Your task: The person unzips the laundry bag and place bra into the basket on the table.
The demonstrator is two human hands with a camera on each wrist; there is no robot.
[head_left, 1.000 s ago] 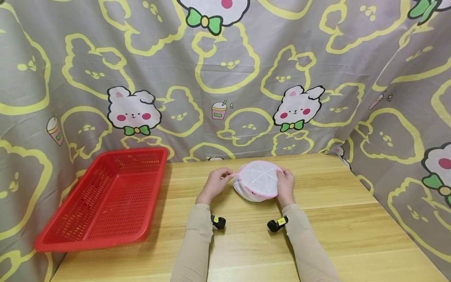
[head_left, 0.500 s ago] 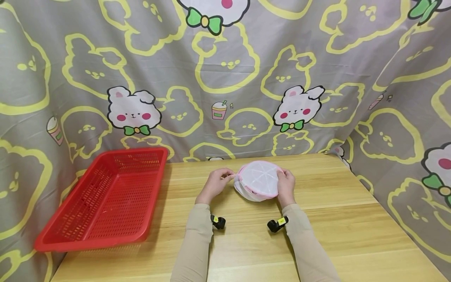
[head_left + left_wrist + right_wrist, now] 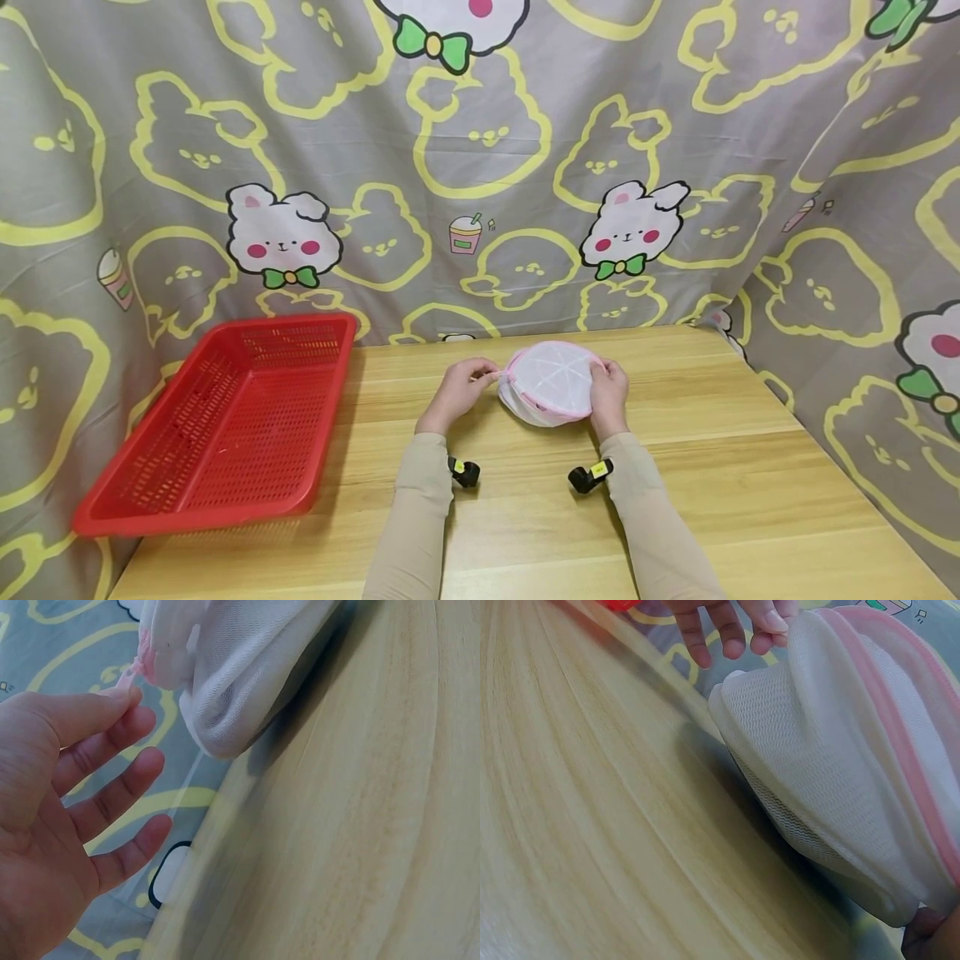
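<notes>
A round white mesh laundry bag [image 3: 555,379] with pink trim is held up over the table's far half, tilted, with its flat round end facing up. Between thumb and index finger, my left hand [image 3: 459,392] pinches a small pink pull tab [image 3: 129,677] at the bag's left edge; its other fingers are spread apart. My right hand [image 3: 609,396] grips the bag's right rim, thumb on the upper face. The fingers behind the bag are hidden. In the right wrist view, the mesh side [image 3: 817,750] hangs in loose folds, and only a bit of my right hand [image 3: 934,937] shows.
A red plastic basket [image 3: 318,450] with perforated walls stands on the left of the wooden table [image 3: 525,533]. Behind the table and along its right side hangs a grey patterned curtain [image 3: 517,292]. A small black camera [image 3: 465,473] sits at the left wrist.
Both hands keep their hold and stay in nearly the same place. The bag has shifted only slightly.
</notes>
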